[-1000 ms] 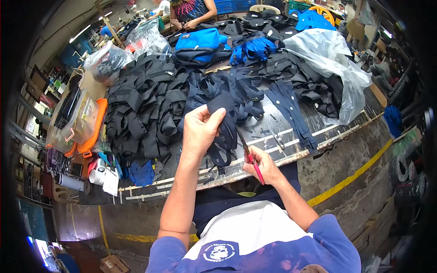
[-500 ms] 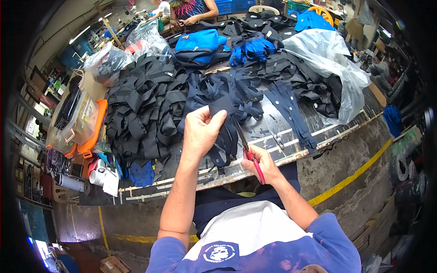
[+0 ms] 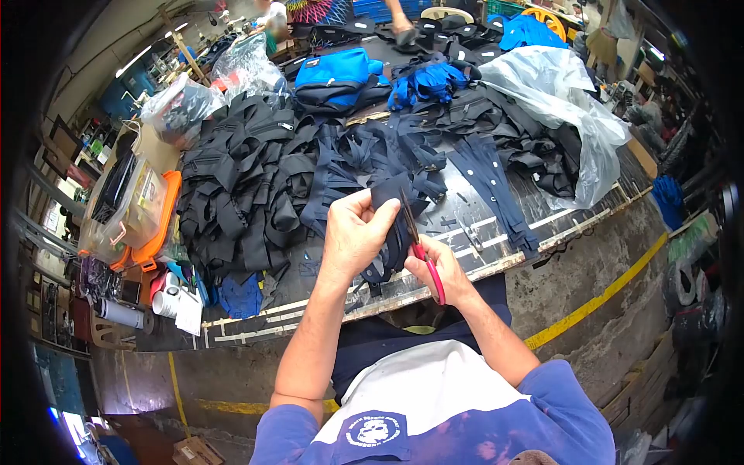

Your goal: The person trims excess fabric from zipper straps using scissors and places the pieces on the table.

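My left hand [image 3: 355,236] pinches a dark navy fabric strip [image 3: 390,191] between thumb and fingers, its end raised above the table. My right hand [image 3: 446,275] is closed around the red-pink handles of a pair of scissors [image 3: 430,273]. The dark blades point away from me and lie against the right side of the strip; whether they have cut into it cannot be made out. Beyond my hands lies a heap of navy strips [image 3: 380,151], some with small light dots. More dotted navy strips [image 3: 496,194] lie flat to the right.
A large black strap pile [image 3: 248,170] covers the table's left side. Behind are a blue bag [image 3: 333,77] and bright blue strips [image 3: 430,84]. Clear plastic sheeting [image 3: 542,85] drapes over black pieces at right. An orange-lidded bin [image 3: 132,205] stands left. A co-worker's hand [image 3: 401,23] reaches in at the far side.
My left hand and the strip have shifted right, closer to the scissors. My right hand has moved slightly up and left. The co-worker's arm now reaches farther right over the black pieces.
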